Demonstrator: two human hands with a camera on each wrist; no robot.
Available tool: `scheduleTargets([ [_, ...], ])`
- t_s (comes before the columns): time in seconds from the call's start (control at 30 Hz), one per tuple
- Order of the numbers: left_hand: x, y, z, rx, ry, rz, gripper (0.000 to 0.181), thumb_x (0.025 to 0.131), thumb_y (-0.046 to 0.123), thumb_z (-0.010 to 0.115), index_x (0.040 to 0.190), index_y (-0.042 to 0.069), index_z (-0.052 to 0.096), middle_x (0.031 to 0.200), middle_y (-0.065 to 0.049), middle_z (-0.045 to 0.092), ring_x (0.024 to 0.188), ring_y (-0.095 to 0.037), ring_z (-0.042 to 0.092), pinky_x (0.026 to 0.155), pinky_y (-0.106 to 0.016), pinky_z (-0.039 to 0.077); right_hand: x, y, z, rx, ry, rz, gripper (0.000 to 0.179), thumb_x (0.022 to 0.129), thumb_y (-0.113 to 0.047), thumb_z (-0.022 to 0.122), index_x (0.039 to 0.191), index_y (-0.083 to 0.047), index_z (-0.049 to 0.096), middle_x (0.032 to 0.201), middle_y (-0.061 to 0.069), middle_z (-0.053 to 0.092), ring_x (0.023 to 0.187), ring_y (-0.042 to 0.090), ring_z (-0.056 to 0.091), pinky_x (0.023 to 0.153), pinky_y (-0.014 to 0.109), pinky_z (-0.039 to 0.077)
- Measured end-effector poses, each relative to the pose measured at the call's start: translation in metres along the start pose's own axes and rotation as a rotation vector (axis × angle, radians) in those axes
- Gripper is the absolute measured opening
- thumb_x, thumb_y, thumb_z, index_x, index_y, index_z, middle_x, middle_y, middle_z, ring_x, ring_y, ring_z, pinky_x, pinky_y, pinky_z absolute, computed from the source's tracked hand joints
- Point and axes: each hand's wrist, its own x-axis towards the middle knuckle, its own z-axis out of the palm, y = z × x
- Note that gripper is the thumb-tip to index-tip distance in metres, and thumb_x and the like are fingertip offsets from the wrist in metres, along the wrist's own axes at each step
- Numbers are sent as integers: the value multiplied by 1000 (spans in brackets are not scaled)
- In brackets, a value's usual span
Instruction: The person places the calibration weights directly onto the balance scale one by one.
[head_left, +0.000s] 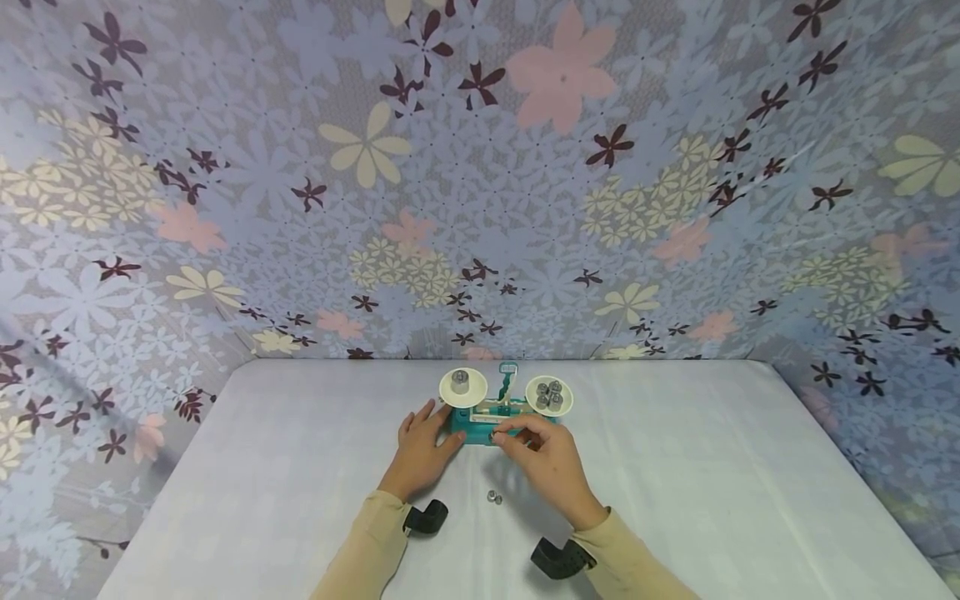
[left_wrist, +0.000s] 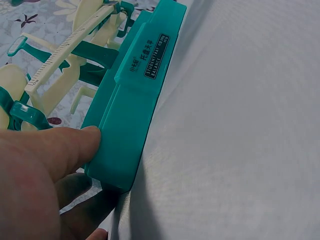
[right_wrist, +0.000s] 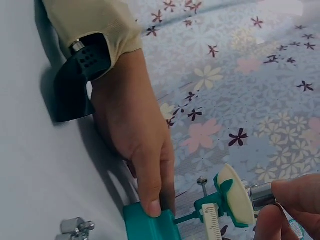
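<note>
A teal and cream tray balance (head_left: 477,435) stands near the back of the table. My left hand (head_left: 423,454) grips the left end of its base, thumb (left_wrist: 75,145) on top. A metal weight (head_left: 460,383) sits upright on the left pan (head_left: 450,398); several weights (head_left: 550,394) cluster on the right pan (head_left: 566,406). My right hand (head_left: 547,462) is in front of the base, thumb and forefinger pinching what looks like a small metal weight, mostly hidden by the fingertips. In the right wrist view its fingers (right_wrist: 300,192) overlap the left pan's weight.
Two small weights (head_left: 494,497) lie on the white-covered table (head_left: 300,467) between my forearms. Black wrist cameras (head_left: 561,558) jut out beneath both sleeves. A flower-patterned curtain (head_left: 480,208) hangs close behind the balance.
</note>
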Motion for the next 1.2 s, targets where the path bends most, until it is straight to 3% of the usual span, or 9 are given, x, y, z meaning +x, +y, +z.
scheduleTargets([
  [0.6, 2, -1, 1, 15, 12, 8, 58, 91, 37, 54, 139, 6, 42, 139, -8, 46, 136, -29, 25, 109, -53, 9, 11, -8, 8, 31, 83, -104, 9, 84, -7, 67, 92, -4, 70, 89, 6, 66, 68, 23, 57, 54, 25, 45],
  [0.83, 0, -1, 0, -5, 10, 18, 58, 92, 36, 54, 139, 5, 42, 139, -9, 46, 136, -31, 25, 109, -54, 8, 16, -8, 12, 26, 111, -109, 9, 84, -8, 68, 92, -7, 71, 91, 7, 67, 68, 22, 56, 54, 27, 45],
  [1.2, 1, -2, 1, -7, 12, 18, 58, 92, 37, 54, 139, 6, 42, 138, -9, 47, 136, -30, 25, 109, -54, 9, 33, 23, 21, -17, 163, -123, 9, 84, -22, 69, 91, -17, 72, 89, -9, 65, 70, 12, 56, 58, 26, 46],
])
